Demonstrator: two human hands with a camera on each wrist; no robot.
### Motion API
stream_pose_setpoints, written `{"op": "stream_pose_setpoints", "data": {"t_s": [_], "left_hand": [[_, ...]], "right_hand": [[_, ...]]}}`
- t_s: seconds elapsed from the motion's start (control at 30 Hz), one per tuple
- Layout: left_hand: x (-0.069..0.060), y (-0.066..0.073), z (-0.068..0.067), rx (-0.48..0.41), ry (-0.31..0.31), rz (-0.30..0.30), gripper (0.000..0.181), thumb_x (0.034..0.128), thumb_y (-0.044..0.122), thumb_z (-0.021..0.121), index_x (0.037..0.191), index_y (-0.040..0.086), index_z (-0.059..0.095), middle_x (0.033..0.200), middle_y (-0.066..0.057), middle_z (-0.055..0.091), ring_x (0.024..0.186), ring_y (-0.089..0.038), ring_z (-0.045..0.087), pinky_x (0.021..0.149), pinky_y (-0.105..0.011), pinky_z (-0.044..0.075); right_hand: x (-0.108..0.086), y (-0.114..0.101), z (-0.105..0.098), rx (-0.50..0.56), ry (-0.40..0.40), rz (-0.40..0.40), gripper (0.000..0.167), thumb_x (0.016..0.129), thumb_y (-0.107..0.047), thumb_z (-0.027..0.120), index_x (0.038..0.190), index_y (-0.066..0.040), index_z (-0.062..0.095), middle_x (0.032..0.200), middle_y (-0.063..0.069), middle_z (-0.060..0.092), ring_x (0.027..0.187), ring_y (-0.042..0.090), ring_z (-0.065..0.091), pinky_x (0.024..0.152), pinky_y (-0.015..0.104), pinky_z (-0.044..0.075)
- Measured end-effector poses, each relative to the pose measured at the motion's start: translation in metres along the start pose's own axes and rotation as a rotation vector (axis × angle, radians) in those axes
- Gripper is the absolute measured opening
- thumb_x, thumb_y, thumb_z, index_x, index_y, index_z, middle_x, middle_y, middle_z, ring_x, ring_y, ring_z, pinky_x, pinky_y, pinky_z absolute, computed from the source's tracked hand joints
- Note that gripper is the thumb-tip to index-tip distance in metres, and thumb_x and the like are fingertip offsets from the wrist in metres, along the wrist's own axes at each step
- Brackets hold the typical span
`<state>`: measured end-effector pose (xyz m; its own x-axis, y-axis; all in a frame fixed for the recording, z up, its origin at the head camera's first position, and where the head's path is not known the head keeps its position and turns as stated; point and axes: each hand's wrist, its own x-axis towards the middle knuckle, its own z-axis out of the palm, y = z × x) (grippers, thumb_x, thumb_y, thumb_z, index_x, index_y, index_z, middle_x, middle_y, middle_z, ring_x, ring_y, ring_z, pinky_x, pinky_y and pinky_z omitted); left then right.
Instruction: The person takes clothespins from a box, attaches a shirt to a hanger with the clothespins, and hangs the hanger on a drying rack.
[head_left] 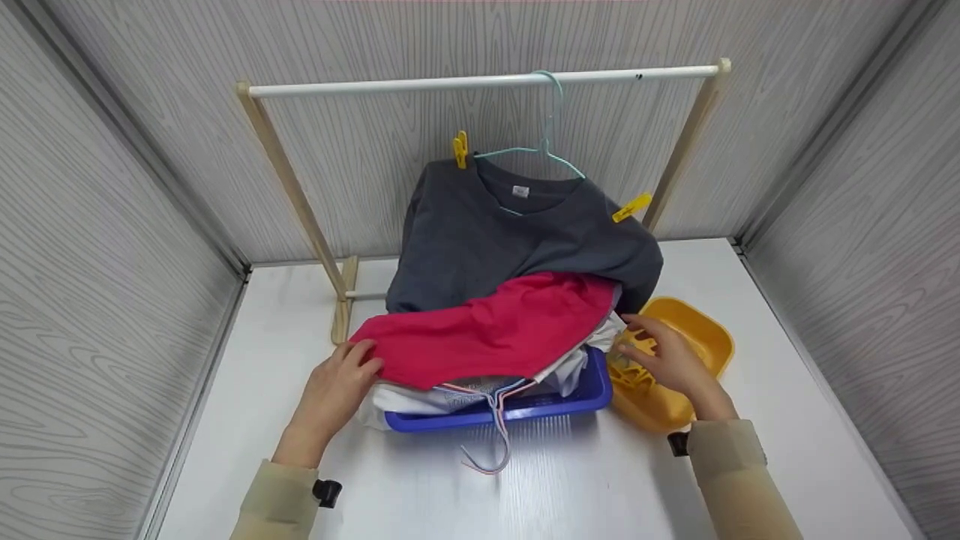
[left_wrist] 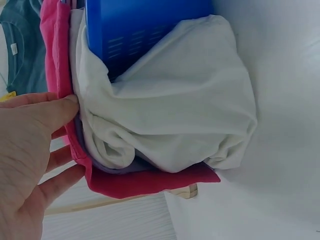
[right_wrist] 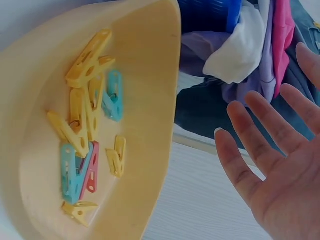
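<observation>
A red shirt point(head_left: 480, 330) lies on top of a heap of clothes over a blue basket point(head_left: 596, 390). My left hand point(head_left: 337, 386) pinches the shirt's left edge, thumb in front and fingers behind in the left wrist view. White cloth point(left_wrist: 185, 100) bulges over the basket's side beneath it. Hooks of hangers point(head_left: 502, 442) stick out from under the shirt towards me. My right hand point(head_left: 671, 364) is over the yellow bin point(head_left: 716, 337), fingers spread and holding nothing in the right wrist view. Several clothespins point(right_wrist: 80, 130), yellow, teal and red, lie inside that bin.
Behind the heap, a dark grey T-shirt point(head_left: 457, 240) hangs by a teal hanger point(head_left: 547, 146) on the rack's white bar point(head_left: 390, 86). Yellow clothespins point(head_left: 460, 150) grip its two shoulders. The rack's wooden post point(head_left: 292, 180) rises at the left. Patterned walls surround the white table point(head_left: 285, 315).
</observation>
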<state>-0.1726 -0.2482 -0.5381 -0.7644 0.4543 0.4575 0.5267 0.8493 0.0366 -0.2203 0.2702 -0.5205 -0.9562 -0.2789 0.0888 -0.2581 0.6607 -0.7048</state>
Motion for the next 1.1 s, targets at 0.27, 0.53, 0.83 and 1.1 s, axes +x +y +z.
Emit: {"op": "stream_pose_setpoints", "data": {"t_s": [0.27, 0.53, 0.83, 1.1], "left_hand": [[0.003, -0.001, 0.002, 0.009, -0.023, 0.007, 0.021, 0.0873, -0.007, 0.066, 0.1, 0.009, 0.061, 0.119, -0.017, 0.057, 0.105, -0.037, 0.055, 0.066, -0.049, 0.055], [0.003, -0.001, -0.004, 0.006, 0.053, 0.023, 0.027, 0.0842, -0.012, 0.061, 0.107, 0.002, 0.058, 0.11, -0.018, 0.062, 0.102, -0.038, 0.059, 0.074, -0.05, 0.056], [0.007, -0.002, -0.002, 0.016, 0.218, 0.017, 0.011, 0.0893, 0.003, 0.054, 0.098, -0.003, 0.054, 0.08, -0.017, 0.065, 0.081, -0.037, 0.063, 0.059, -0.048, 0.056], [0.008, -0.002, -0.004, 0.015, 0.278, 0.013, 0.015, 0.0888, 0.001, 0.062, 0.1, -0.004, 0.054, 0.075, -0.018, 0.064, 0.073, -0.035, 0.063, 0.054, -0.047, 0.054]], "right_hand": [[-0.001, 0.011, -0.006, -0.013, -0.037, 0.054, 0.054, 0.095, -0.03, 0.067, 0.139, -0.001, 0.051, 0.126, 0.022, 0.058, 0.115, 0.042, 0.053, 0.096, 0.059, 0.043], [0.001, 0.029, -0.015, -0.067, -0.09, 0.126, 0.051, 0.097, -0.032, 0.063, 0.134, 0.002, 0.055, 0.13, 0.025, 0.056, 0.116, 0.043, 0.053, 0.092, 0.053, 0.049], [0.01, 0.035, -0.025, -0.061, -0.165, 0.226, 0.053, 0.099, -0.032, 0.061, 0.135, 0.005, 0.052, 0.13, 0.028, 0.055, 0.115, 0.043, 0.053, 0.092, 0.049, 0.051], [0.021, 0.043, -0.033, -0.055, -0.195, 0.297, 0.053, 0.1, -0.031, 0.059, 0.137, 0.007, 0.049, 0.129, 0.029, 0.053, 0.115, 0.044, 0.054, 0.087, 0.046, 0.053]]}}
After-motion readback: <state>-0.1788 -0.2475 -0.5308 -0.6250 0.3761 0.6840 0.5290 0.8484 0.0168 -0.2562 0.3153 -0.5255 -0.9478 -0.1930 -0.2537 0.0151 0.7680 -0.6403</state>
